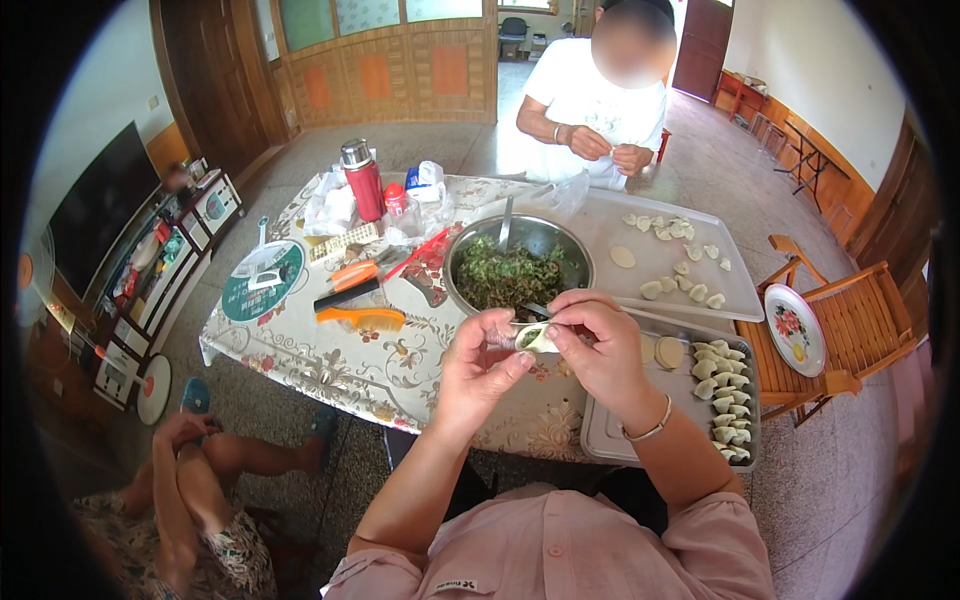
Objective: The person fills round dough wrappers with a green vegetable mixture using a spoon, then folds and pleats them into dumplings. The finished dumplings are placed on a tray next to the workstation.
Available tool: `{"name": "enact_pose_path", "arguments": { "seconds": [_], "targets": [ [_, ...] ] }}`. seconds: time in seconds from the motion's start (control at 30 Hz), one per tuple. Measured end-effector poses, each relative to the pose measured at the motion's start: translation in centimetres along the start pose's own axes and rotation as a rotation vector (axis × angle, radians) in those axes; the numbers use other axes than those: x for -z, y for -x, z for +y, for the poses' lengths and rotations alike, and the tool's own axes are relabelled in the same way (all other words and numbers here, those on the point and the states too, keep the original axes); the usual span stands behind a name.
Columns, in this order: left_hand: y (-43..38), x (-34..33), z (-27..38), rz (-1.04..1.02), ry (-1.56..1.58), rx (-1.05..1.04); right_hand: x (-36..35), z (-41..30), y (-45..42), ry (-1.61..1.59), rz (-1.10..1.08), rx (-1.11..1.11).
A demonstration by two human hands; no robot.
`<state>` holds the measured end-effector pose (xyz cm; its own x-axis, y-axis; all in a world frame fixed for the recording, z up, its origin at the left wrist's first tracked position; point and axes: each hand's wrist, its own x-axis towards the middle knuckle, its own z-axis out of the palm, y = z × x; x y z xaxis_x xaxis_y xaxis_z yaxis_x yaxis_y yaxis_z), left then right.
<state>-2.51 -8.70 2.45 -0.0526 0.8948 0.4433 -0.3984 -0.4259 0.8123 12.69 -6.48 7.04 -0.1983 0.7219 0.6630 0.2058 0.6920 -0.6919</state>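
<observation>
Between both hands, over the table's near edge, is a partly folded dumpling (532, 338) with green filling showing inside. My left hand (484, 367) grips its left side with thumb and fingers; my right hand (596, 345) pinches its right edge. Just beyond them stands a steel bowl (587, 262) of chopped green filling (510, 271), with a metal utensil (506, 225) upright in it and another handle near my right fingers. Right of my hands, a metal tray (615, 433) holds rows of folded dumplings (724, 401) and round dough wrappers (669, 352), partly hidden by my right arm.
A pale tray (600, 214) with more dumplings lies beyond. A person (600, 112) faces me across the table; another sits lower left. On the tablecloth (375, 375) are a red thermos (364, 184), an orange comb (360, 318) and a fan (262, 281). A wooden chair (862, 315) holds a plate (795, 330).
</observation>
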Motion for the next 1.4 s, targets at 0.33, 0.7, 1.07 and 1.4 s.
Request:
{"name": "enact_pose_path", "arguments": {
  "seconds": [0.33, 0.7, 1.07, 1.4],
  "targets": [
    [0.3, 0.2, -0.2, 0.028, 0.056, 0.209, 0.4, 0.3, 0.5, -0.022, 0.003, -0.019],
    [0.5, -0.3, -0.9, -0.047, -0.531, -0.160, 0.9, 0.3, 1.2, -0.089, -0.025, -0.078],
    [0.7, -0.6, -0.7, -0.094, -0.268, -0.159, 1.1, 0.5, 1.7, -0.060, -0.071, -0.051],
    [0.7, -0.7, 0.4, 0.028, 0.242, 0.364, 1.2, 0.0, 2.0, -0.048, -0.097, -0.006]
  ]
}}
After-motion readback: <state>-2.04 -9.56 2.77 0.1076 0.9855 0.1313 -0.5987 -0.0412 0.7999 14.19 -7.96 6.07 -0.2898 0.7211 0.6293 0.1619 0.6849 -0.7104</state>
